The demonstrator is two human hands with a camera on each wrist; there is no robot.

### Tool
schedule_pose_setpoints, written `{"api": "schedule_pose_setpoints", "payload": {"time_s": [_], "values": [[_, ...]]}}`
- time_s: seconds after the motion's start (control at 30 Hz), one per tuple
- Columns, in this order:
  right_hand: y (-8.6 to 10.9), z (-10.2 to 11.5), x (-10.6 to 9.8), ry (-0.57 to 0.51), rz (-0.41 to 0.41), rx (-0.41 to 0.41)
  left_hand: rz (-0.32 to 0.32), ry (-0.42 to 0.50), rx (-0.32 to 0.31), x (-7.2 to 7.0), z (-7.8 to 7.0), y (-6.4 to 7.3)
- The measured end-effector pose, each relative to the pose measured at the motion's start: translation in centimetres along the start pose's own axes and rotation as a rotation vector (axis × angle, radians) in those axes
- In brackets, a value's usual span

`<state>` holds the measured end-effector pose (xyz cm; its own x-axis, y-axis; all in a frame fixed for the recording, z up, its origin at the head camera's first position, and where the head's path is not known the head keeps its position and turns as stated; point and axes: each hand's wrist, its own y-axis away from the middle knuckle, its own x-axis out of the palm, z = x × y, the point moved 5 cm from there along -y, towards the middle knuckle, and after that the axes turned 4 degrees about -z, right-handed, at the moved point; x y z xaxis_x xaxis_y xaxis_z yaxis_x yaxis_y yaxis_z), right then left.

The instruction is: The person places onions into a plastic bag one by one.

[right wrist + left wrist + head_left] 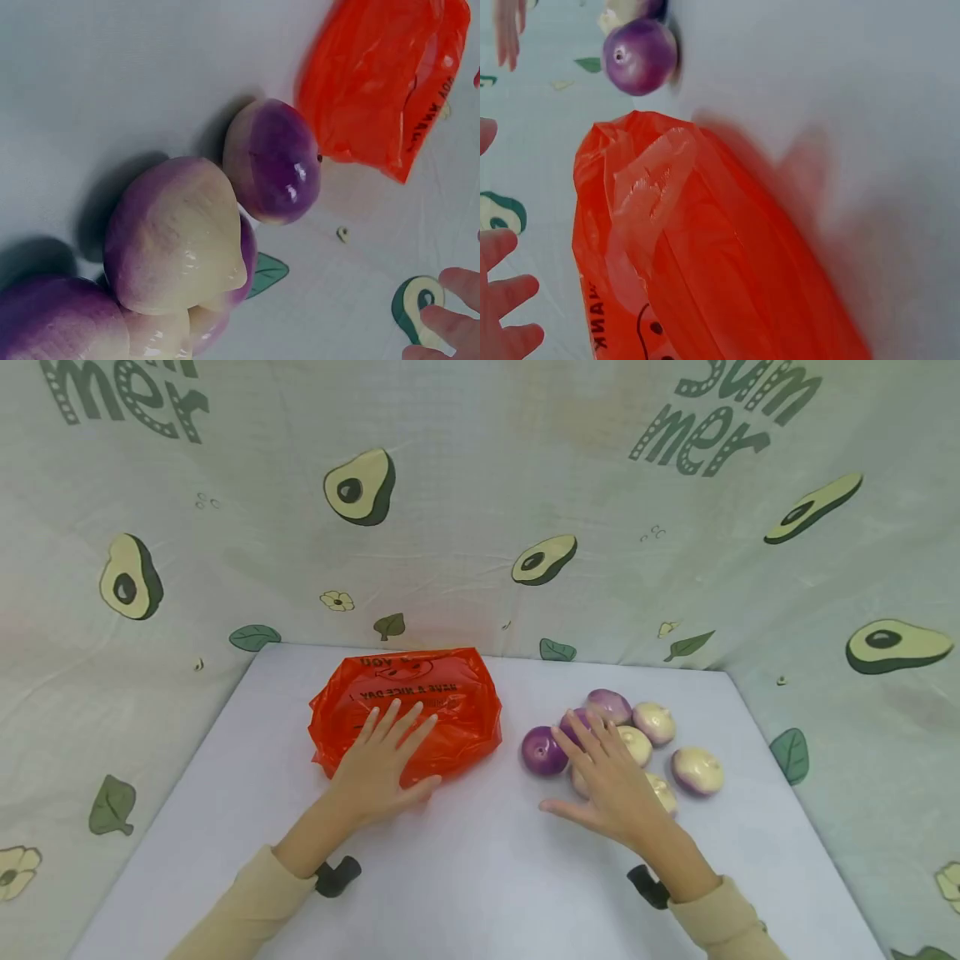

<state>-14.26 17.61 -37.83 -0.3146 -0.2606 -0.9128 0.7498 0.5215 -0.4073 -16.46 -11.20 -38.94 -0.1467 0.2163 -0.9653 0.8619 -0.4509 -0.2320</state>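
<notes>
My left hand (pixel 375 777) hovers with spread fingers over the near side of a red plastic bag (pixel 457 718), holding nothing. The bag lies rather flat and crinkled, with dark printing on it. In the left wrist view the fingers (pixel 514 296) show at the left edge, apart from the bag (pixel 727 277). Over a group of purple-and-cream turnips my right hand (pixel 618 793) is spread and holds nothing. It hides part of the group in the head view. A mostly purple turnip (pixel 543 751) sits at the group's left, and a paler turnip (pixel 697 770) at its right.
Bag and turnips share a white table (pixel 480 877). Behind and beside it hangs a pale cloth (pixel 465 510) printed with avocados, leaves and lettering. A dark strap piece (pixel 337 877) shows at the left wrist and another strap piece (pixel 648 887) at the right.
</notes>
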Motion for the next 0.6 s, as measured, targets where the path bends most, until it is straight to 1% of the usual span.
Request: {"api": "schedule_pose_setpoints", "payload": {"time_s": [0.1,0.23,0.33,0.47,0.6], "values": [[0.3,-0.1,0.1,-0.009,-0.011,0.000,0.000,0.007,-0.012,0.0,0.4,0.4],[0.7,-0.3,0.1,-0.024,-0.024,0.016,-0.010,-0.008,-0.028,-0.1,1.2,0.7],[1.0,-0.5,-0.1,-0.038,-0.038,0.033,-0.035,-0.006,-0.046,-0.3,1.9,1.1],[1.3,-0.9,-0.4,-0.034,-0.028,0.075,-0.055,0.000,-0.067,-0.7,2.7,1.3],[1.6,-1.2,-0.6,-0.041,-0.041,0.110,-0.072,0.002,-0.082,-1.0,3.4,1.6]]}}
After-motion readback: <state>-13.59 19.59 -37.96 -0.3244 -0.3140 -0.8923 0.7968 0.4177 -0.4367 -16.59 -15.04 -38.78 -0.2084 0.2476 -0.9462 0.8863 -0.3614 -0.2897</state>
